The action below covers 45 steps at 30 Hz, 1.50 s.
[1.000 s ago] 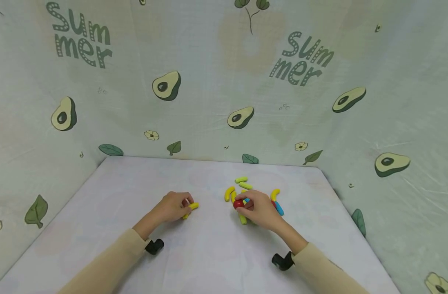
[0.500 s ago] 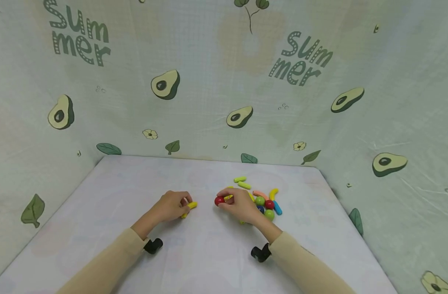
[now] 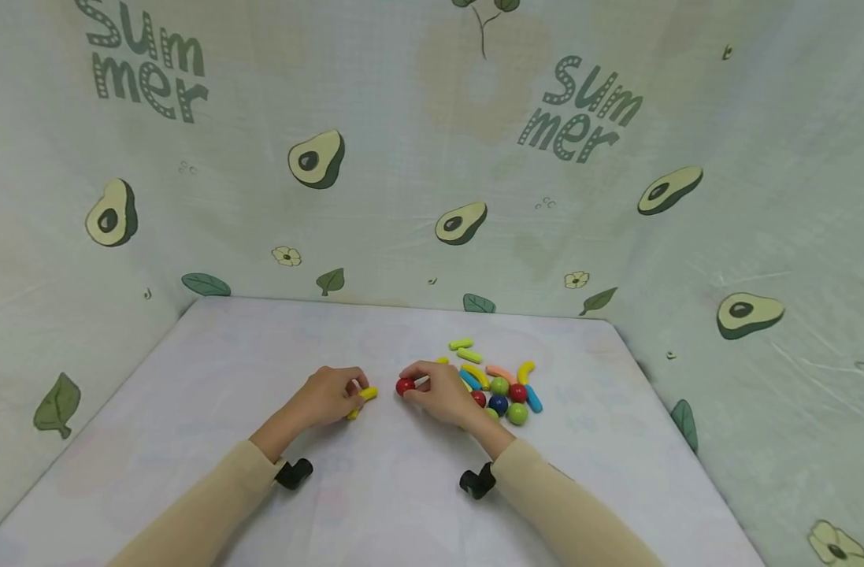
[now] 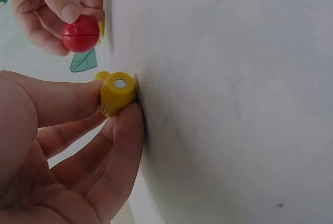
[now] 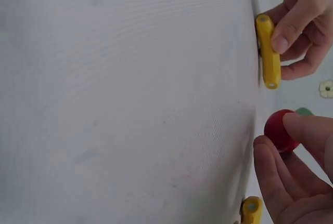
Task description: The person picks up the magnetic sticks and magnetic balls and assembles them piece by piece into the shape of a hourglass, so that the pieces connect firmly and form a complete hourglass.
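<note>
My left hand [image 3: 327,395] pinches a yellow curved rod [image 3: 369,393] low over the table, between thumb and fingers. A silvery disc shows on the end of that yellow rod [image 4: 117,93] in the left wrist view. Just to the right, my right hand [image 3: 440,391] holds a glossy red ball [image 3: 405,386] between thumb and fingertips. In the right wrist view a gap separates the red ball [image 5: 278,129] from the yellow rod [image 5: 268,52]. The right hand partly hides the loose pieces behind it.
Right of my right hand lies a loose group: green balls [image 3: 517,414], a dark blue ball [image 3: 498,405], red balls [image 3: 517,393], blue rods [image 3: 534,399], yellow curved rods [image 3: 526,371], a pink rod [image 3: 500,373] and lime rods [image 3: 469,355]. A patterned cloth [image 3: 389,157] surrounds the white table [image 3: 276,331].
My right hand has carried the red ball leftward from the group of pieces to near the left hand. More of the group now shows. The left hand keeps its place with the yellow rod.
</note>
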Each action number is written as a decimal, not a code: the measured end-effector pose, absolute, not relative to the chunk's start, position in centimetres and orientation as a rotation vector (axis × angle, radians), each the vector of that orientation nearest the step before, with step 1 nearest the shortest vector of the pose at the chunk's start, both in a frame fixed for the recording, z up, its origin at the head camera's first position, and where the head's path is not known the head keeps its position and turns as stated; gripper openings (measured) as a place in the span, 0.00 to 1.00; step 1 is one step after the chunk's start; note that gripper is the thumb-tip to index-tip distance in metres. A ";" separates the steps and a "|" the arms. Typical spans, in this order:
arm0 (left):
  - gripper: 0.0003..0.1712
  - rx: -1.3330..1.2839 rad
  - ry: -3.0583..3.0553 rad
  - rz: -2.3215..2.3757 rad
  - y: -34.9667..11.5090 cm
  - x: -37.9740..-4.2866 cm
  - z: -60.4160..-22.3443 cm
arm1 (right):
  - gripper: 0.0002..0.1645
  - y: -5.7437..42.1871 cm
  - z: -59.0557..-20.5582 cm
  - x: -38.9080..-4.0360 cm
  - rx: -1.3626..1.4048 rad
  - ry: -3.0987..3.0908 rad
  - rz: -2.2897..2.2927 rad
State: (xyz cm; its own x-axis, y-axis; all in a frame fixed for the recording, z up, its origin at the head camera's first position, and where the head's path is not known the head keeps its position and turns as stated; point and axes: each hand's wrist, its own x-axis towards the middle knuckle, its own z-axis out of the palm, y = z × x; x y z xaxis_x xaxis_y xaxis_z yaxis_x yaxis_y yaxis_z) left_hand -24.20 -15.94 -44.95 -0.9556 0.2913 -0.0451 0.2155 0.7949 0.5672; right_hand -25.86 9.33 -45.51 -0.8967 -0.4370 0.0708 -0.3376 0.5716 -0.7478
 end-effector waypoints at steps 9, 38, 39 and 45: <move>0.09 0.412 2.855 0.889 -15.9 -24.3 -45.1 | 0.15 8.3 -45.8 -26.3 -0.660 2.663 -1.234; 0.10 0.341 2.854 0.869 -15.9 -24.6 -45.1 | 0.15 6.0 -46.1 -26.8 -0.617 2.682 -1.195; 0.10 0.338 2.854 0.871 -15.9 -24.6 -45.2 | 0.15 6.0 -46.1 -26.9 -0.617 2.682 -1.193; 0.11 0.349 2.849 0.890 -16.0 -24.7 -45.4 | 0.15 6.0 -46.2 -26.9 -0.613 2.673 -1.202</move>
